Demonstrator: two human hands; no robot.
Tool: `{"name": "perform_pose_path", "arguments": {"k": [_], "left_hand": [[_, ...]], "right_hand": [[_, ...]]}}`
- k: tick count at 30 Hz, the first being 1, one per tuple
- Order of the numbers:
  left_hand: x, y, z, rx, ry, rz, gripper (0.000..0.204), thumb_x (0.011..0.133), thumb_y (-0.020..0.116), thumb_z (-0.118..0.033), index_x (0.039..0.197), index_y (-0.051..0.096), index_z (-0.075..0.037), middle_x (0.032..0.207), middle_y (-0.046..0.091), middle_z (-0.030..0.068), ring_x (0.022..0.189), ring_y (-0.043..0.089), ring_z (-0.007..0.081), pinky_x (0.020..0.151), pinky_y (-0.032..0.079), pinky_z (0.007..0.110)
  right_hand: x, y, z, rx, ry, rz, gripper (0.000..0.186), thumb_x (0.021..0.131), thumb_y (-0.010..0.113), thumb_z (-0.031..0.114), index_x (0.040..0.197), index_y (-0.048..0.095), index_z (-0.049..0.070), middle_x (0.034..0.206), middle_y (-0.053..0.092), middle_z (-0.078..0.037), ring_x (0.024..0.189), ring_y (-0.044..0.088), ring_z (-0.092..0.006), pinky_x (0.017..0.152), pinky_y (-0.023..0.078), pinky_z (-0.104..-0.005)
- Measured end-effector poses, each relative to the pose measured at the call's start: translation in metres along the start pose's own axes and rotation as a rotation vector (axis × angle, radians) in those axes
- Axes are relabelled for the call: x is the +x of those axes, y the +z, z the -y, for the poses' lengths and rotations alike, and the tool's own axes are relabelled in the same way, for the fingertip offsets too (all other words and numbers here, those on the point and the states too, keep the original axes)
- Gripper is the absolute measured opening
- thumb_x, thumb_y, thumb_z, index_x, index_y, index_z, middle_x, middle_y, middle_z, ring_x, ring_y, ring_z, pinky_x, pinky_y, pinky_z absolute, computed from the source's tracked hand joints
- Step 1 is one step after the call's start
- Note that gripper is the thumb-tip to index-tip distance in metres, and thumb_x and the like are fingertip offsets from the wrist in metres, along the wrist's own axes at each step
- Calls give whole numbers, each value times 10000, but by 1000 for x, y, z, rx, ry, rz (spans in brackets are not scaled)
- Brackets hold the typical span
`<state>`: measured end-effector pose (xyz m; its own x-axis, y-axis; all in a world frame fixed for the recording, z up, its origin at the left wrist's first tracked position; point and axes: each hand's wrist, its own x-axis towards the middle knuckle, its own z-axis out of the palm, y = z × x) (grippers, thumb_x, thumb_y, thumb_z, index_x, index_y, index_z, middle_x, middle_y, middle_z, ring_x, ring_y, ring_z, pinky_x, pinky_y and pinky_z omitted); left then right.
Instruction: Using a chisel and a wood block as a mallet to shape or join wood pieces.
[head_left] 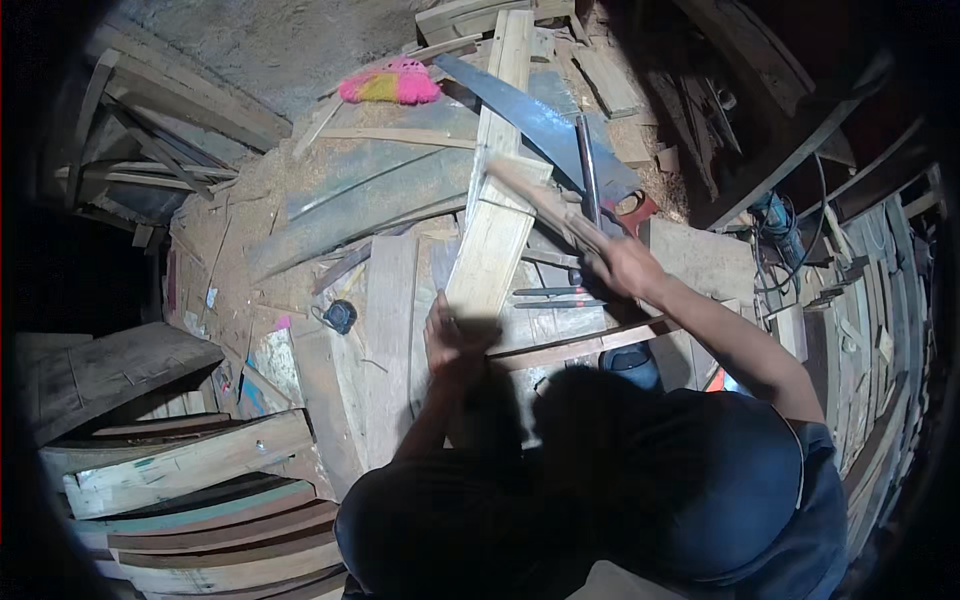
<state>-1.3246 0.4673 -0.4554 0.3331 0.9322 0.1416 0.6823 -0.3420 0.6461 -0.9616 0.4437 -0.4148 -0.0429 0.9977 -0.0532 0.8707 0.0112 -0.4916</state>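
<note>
A pale wooden plank [490, 255] runs away from me up the middle, with a short crosspiece [522, 172] lying over it. My left hand [455, 338] is closed around the plank's near end, partly in shadow. In my right hand [632, 270] is a wooden stick [560, 215], somewhat smeared by motion. The far end of that stick lies over the plank by the crosspiece; whether it touches cannot be told. Beyond it is a handsaw [540, 120] with a red handle [635, 210]. A dark metal bar [588, 165] rests across the saw blade.
Thin dark tools [555, 297] lie between my hands. At left sits a black tape measure [340, 316]; a pink and yellow fluffy cloth [400, 84] is farther off. Boards are stacked at lower left [200, 460]. A blue power tool [780, 225] with a cord stands at right.
</note>
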Motion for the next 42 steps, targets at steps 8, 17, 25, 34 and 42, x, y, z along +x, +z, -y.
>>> {"name": "perform_pose_path", "arguments": {"k": [8, 17, 25, 34, 42], "left_hand": [[-3, -1, -4, 102, 31, -46, 1195, 732, 938, -449, 1577, 285, 88, 1402, 532, 276, 1222, 562, 485, 1042, 465, 572], [-7, 2, 4, 188, 105, -97, 1214, 729, 929, -508, 1576, 289, 80, 1390, 534, 294, 1240, 561, 484, 1072, 455, 557], [-7, 5, 5, 212, 137, -96, 1191, 739, 929, -484, 1572, 295, 84, 1418, 527, 292, 1233, 567, 471, 1042, 472, 562], [-9, 4, 0, 168, 70, -77, 1212, 706, 946, -471, 1576, 303, 74, 1455, 524, 285, 1230, 573, 454, 1033, 475, 538], [-6, 11, 8, 167, 106, -120, 1227, 707, 948, -469, 1596, 286, 57, 1377, 559, 243, 1189, 596, 443, 999, 497, 538]], "right_hand": [[15, -23, -22, -93, -31, -4, 672, 1031, 592, 311, 1643, 331, 399, 943, 710, -258, 822, 712, -465, 784, 579, -569], [3, -22, -26, -242, -271, 217, 697, 1021, 602, 329, 1647, 303, 401, 913, 714, -241, 831, 723, -445, 758, 588, -546], [-16, -23, -10, -289, -487, 416, 722, 1012, 615, 273, 1625, 306, 497, 976, 703, -222, 833, 716, -447, 791, 594, -530], [-22, 9, -4, -49, -239, 165, 750, 1000, 619, 242, 1654, 299, 420, 905, 708, -266, 826, 714, -453, 820, 583, -565], [5, -2, -13, -30, -34, -24, 711, 1031, 585, 275, 1662, 274, 376, 840, 715, -262, 782, 703, -481, 779, 582, -588]]}}
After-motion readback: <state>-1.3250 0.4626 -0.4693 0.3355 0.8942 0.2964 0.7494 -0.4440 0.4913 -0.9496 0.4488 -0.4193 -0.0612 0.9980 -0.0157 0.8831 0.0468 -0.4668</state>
